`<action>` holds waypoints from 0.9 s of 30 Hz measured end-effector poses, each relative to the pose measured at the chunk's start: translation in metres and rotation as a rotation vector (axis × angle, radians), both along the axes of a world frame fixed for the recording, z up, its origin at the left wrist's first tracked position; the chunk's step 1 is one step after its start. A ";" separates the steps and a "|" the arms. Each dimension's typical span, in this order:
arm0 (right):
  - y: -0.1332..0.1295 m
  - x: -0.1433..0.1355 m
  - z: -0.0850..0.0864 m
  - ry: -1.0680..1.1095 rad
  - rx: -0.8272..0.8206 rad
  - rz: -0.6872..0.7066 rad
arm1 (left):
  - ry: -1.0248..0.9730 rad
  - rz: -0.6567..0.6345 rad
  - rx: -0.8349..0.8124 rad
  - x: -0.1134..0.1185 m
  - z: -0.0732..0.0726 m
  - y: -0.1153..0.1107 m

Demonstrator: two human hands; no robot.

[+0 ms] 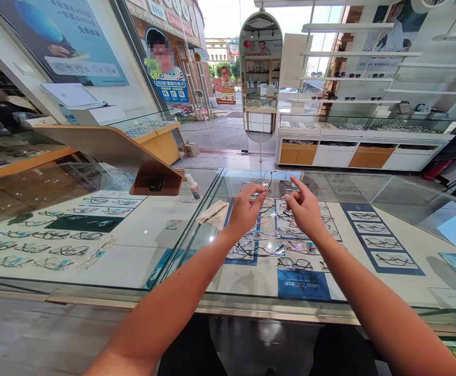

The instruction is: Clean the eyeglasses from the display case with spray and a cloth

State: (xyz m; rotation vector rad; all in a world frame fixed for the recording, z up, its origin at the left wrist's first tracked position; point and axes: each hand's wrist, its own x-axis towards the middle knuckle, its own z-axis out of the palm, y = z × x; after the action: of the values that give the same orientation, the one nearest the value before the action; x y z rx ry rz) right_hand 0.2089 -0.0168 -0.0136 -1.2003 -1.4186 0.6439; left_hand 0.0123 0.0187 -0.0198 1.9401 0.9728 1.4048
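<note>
Over the glass display counter [228,300], my left hand [247,206] is closed in a pinch on a thin-framed pair of eyeglasses [266,184]. The frame is faint against the glass, and its far side is hard to make out. Just to the right is my right hand [304,206], its index finger stretched out and the other fingers curled, with nothing plainly held. Beneath both hands, several pairs of glasses lie in rows, among them a dark-framed pair [295,263]. A beige cloth [214,214] lies left of my left hand, near a small white spray bottle [193,187].
A wooden stand [114,151] rises on the left counter. More eyeglasses [69,250] fill the left case, and a blue display card [382,239] holds several pairs at right. An oval mirror [261,78] stands beyond the counter, beside white shelves [361,54].
</note>
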 end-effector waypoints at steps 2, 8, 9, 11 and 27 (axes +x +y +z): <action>0.000 0.003 0.003 0.023 0.041 -0.050 | 0.021 -0.017 -0.002 0.000 -0.001 0.000; -0.001 0.002 0.002 -0.007 0.072 -0.052 | 0.008 -0.038 -0.036 0.001 0.001 -0.001; -0.001 0.002 0.001 -0.034 0.071 -0.036 | -0.007 -0.040 -0.053 0.001 0.001 0.000; -0.002 0.000 0.000 -0.088 0.065 -0.010 | -0.041 -0.050 -0.083 0.001 0.000 0.000; 0.000 -0.010 -0.013 -0.269 0.164 0.185 | -0.268 -0.287 -0.349 0.008 0.000 0.000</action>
State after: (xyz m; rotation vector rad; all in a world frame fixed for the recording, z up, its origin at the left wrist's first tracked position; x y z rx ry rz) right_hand 0.1994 -0.0167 -0.0267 -1.0623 -1.7883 0.4928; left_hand 0.0203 0.0186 -0.0199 1.5201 0.7232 1.2000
